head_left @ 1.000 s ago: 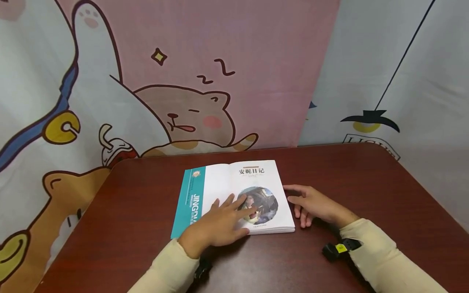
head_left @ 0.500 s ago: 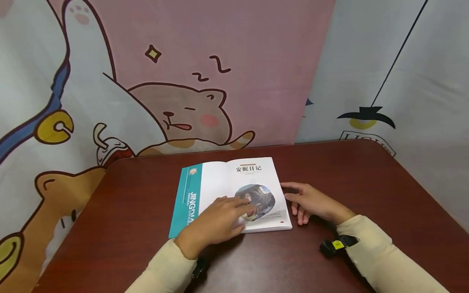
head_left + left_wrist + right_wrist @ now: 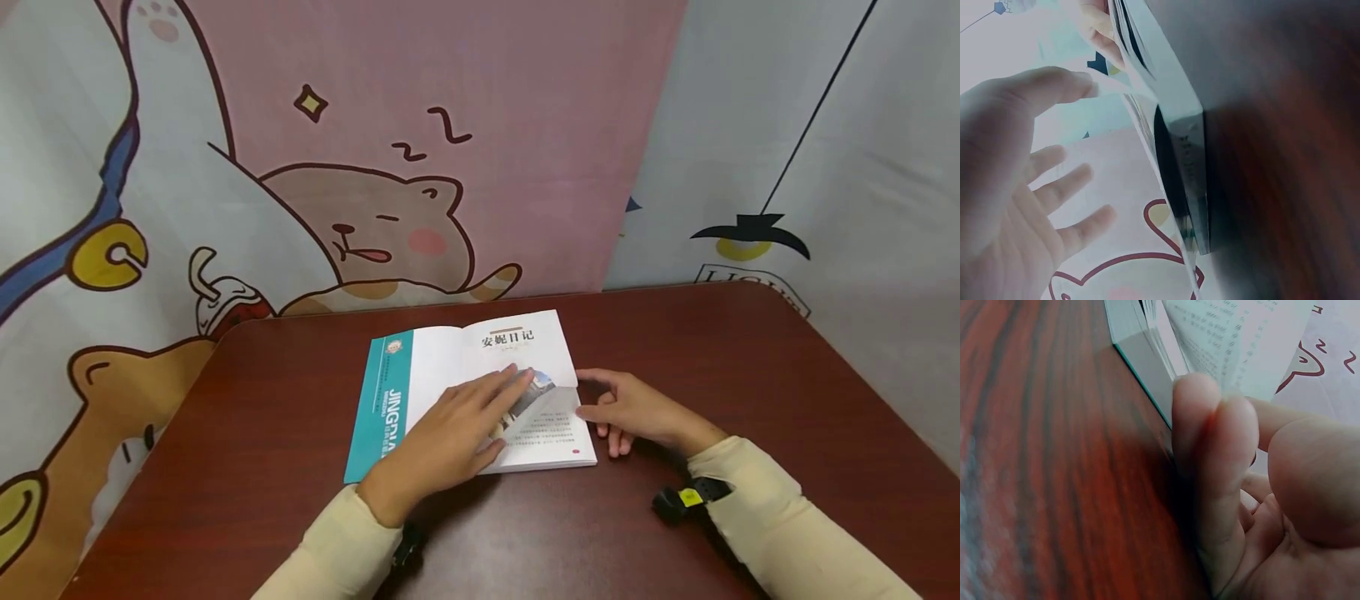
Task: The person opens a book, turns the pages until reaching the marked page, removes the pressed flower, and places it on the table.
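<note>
White open book point(image 3: 450, 354) with a teal cover flap lies on the tabletop point(image 3: 675, 350), close to its far edge, between the hands. One leaf point(image 3: 551, 342) stands raised at the right half. Left hand point(image 3: 438, 429): over the right half, fingers extended, gripping nothing. Right hand point(image 3: 641, 408): at the right edge of the book, relaxed, thumb and index finger apart; page contact cannot be determined.
</note>
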